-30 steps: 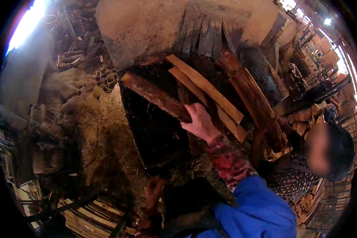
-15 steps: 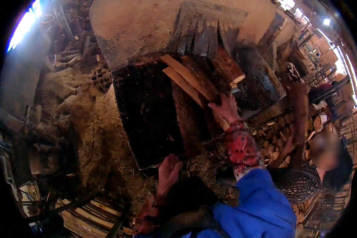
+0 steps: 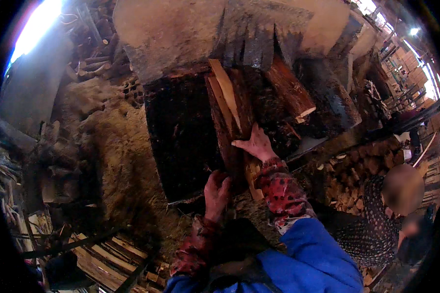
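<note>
Bark-edged wood slabs (image 3: pixel 225 95) lie lengthwise on a dark, flat plate (image 3: pixel 183 141), their far ends near a scraped upright panel. My right hand (image 3: pixel 255 145) rests on their near part, thumb stretched left across the wood and fingers pointing forward. A short pale wood piece (image 3: pixel 253 178) sits partly under my right forearm. Close to the slabs' near end is my left hand (image 3: pixel 216 191), fingers bent and thumb apart. I see nothing held in it. Farther right, a thick log piece with bark (image 3: pixel 293 93) lies slanted, its cut end facing me.
A bent, pale upright panel (image 3: pixel 176 34) stands behind the plate. Sawdust (image 3: pixel 120 141) is heaped on the left. Stacked split wood (image 3: pixel 362 166) fills the right side, near a person in a dotted top (image 3: pixel 362 229). Cut strips (image 3: pixel 102 259) lie at lower left.
The slabs have shifted left and turned straighter, with my right hand moving left and nearer along with them. My left hand has moved slightly forward. The thick log piece now lies apart from the slabs.
</note>
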The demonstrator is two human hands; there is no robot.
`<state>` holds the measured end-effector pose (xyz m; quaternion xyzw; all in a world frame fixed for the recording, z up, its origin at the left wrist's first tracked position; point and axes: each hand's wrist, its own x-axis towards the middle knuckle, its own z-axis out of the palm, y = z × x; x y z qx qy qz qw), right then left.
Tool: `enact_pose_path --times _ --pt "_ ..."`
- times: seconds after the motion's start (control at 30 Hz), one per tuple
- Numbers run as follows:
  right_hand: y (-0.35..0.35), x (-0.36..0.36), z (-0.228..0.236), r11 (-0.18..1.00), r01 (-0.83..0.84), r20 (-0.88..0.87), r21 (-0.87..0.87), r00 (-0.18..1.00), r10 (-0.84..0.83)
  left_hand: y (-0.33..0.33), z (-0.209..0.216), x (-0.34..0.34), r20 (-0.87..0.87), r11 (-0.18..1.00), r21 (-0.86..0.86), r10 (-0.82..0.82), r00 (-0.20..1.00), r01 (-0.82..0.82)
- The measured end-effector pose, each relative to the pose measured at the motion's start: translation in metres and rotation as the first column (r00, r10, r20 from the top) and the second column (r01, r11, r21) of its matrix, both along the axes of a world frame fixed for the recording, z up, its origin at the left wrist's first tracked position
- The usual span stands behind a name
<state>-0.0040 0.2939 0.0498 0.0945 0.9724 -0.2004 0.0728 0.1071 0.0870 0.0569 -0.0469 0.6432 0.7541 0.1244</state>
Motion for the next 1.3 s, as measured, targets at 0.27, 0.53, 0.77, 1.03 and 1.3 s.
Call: enact_pose_path --times 0.27,0.53,0.77,1.03,1.3 --pt "-0.043 0.055 -0.013 0.993 -0.037 -0.182 -0.112 0.983 0.017 -0.039 0.006 0.02 0.16 0.969 -0.248 0.029 0.987 0.012" --pt "-0.109 0.108 -0.001 0.917 -0.028 -0.146 -0.399 0.989 -0.033 -0.087 0.028 0.042 0.194 0.98 -0.038 0.201 0.96 -0.197" --pt "-0.132 0.091 0.029 0.454 -0.085 -0.148 -0.887 0.983 -0.107 -0.105 0.051 -0.023 0.194 0.982 -0.141 0.153 0.969 -0.126" --pt "-0.13 0.066 0.027 0.379 -0.189 -0.243 -0.906 0.965 -0.098 -0.088 0.009 -0.046 0.175 0.992 0.008 0.119 0.977 -0.122" --pt "-0.108 0.061 0.013 0.911 -0.017 -0.149 -0.412 0.988 -0.049 -0.065 0.037 -0.064 0.197 0.956 -0.274 0.166 0.966 -0.108"
